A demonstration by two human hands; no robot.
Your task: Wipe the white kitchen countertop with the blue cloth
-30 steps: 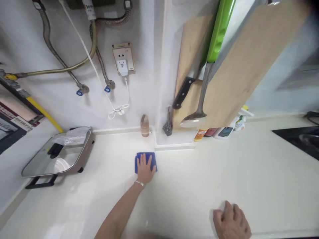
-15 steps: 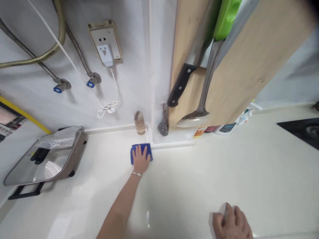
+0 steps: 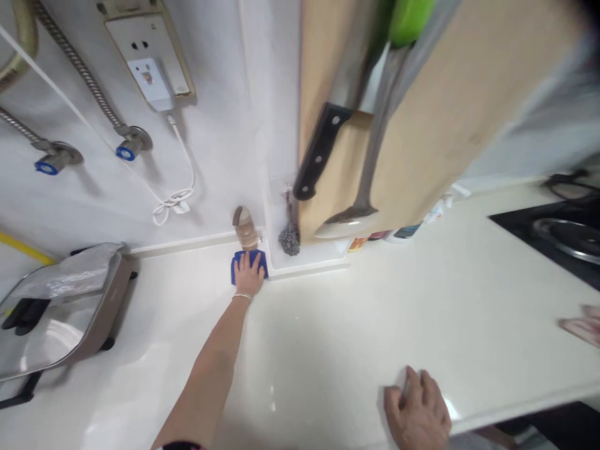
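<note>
My left hand (image 3: 249, 276), with a bracelet at the wrist, lies flat with fingers spread on a folded blue cloth (image 3: 237, 270). It presses the cloth onto the white counter (image 3: 328, 337), close to the back wall. Just behind the cloth stands a small translucent brownish bottle (image 3: 245, 230), near the corner of a white ledge (image 3: 309, 270). My right hand (image 3: 417, 406) rests on the counter near the front edge, fingers loosely bent and thumb apart, with nothing seen in it.
An electric pan (image 3: 103, 312) with a glass lid sits at left. A cutting board (image 3: 431, 137) stands behind a hanging knife (image 3: 323, 150), ladle (image 3: 370, 162) and steel scrubber (image 3: 289, 239). Another person's hand (image 3: 584, 325) shows at the right edge, below a stove (image 3: 525, 231).
My left hand has pushed the blue cloth back toward the bottle and wall. The view has shifted right, and another person's hand now shows at the right edge.
</note>
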